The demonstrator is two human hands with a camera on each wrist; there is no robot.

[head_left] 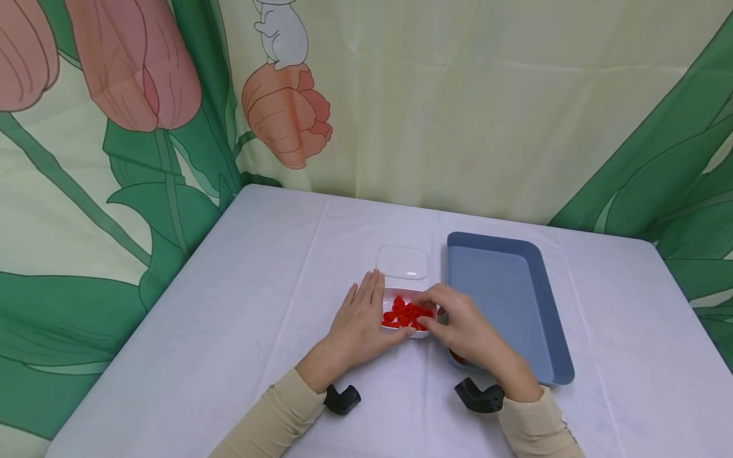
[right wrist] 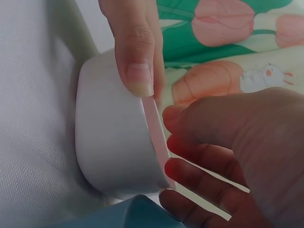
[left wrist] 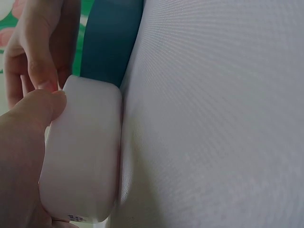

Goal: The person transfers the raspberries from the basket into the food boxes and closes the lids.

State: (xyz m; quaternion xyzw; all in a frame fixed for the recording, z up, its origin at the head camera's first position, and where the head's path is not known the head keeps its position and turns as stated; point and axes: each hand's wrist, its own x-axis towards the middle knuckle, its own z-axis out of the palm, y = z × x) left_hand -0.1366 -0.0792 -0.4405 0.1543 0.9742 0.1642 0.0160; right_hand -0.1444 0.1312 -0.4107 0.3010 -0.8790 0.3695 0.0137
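A small white box [head_left: 421, 335] stands on the table, with several small glossy red pieces [head_left: 401, 313] inside, their kind unclear. My left hand [head_left: 362, 321] lies against the box's left side, its fingers straight and its thumb stretched along the near rim. In the left wrist view, the thumb tip touches the rim of the white box [left wrist: 88, 147]. My right hand [head_left: 460, 321] reaches over the right end, fingers loosely bent and fingertips at the red pieces. The right wrist view shows a red tint on those fingertips [right wrist: 175, 167] and nothing visible between thumb and fingers.
Right beside the box lies a blue-grey tray [head_left: 552, 318] with raised walls, something brownish in its near left corner [head_left: 458, 358]. Behind the box is a clear flat lid [head_left: 403, 262]. A white cloth covers the table [head_left: 229, 318]; a printed curtain [head_left: 435, 127] hangs behind.
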